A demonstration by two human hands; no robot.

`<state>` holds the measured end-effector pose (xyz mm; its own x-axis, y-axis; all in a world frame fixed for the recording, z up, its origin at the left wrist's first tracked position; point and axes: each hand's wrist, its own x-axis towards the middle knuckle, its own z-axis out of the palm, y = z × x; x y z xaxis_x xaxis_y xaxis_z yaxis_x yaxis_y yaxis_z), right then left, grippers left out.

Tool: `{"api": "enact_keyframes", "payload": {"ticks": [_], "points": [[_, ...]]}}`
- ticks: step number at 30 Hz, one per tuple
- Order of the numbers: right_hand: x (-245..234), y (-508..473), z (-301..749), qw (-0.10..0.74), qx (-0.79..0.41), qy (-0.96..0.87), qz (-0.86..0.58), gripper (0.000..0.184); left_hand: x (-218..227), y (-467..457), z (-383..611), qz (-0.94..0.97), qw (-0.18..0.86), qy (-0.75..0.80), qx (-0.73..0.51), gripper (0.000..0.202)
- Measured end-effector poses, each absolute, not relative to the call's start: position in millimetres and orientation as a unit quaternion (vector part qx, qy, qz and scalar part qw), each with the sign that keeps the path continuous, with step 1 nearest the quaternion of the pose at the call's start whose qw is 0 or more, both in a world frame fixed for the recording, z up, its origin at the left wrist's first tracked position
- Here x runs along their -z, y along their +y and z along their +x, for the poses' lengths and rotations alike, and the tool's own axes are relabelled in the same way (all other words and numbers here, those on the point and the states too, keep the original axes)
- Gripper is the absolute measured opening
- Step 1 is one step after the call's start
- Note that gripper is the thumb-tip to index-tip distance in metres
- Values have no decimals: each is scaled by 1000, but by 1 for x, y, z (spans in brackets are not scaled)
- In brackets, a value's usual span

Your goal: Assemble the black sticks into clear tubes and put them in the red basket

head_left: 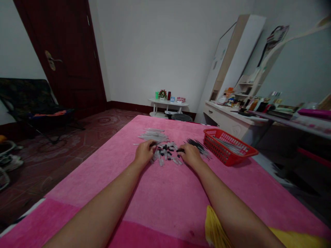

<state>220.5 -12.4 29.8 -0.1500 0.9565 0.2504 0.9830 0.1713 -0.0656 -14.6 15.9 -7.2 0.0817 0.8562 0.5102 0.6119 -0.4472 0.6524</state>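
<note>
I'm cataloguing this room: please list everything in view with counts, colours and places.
Cloth: one, pink, centre
Basket: one, red, cloth's right
Basket sticks: many, grey, inside
Dark rods: many, blackish, beside basket
Pale sticks: many, whitish, cloth's far left
Small pieces: many, black and clear, mid-cloth
Fabric: count unclear, yellow, lower right
Door: one, maroon, left
Chair: one, dark, left
Low table: one, white, background
Flowers: several, red, low table
Cup: one, green, low table
Cylinder: one, maroon, low table
Round item: one, blue, low table
Dresser: one, white, right
Bottles: many, mixed, dresser top
Cabinet: one, white, right
Left hand: one, bare, small pieces' left
Right hand: one, bare, small pieces' right
</note>
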Motion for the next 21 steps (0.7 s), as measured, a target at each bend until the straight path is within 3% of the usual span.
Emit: {"api": "enact_keyframes", "payload": {"ticks": [4, 7, 14, 21], "points": [[-25, -11, 218, 130, 64, -755, -640, 19, 4, 13, -14, 734, 128, 511, -428, 23], [-23, -11, 215, 196, 28, -742, -641, 17, 2, 10, -13, 742, 125, 511, -416, 23], [-21, 0, 209, 468, -243, -668, -526, 28, -1, 8, -11, 757, 109, 511, -392, 25], [-20, 3, 207, 535, -350, -621, -454, 34, -4, 5, -10, 776, 83, 502, -372, 25]]}}
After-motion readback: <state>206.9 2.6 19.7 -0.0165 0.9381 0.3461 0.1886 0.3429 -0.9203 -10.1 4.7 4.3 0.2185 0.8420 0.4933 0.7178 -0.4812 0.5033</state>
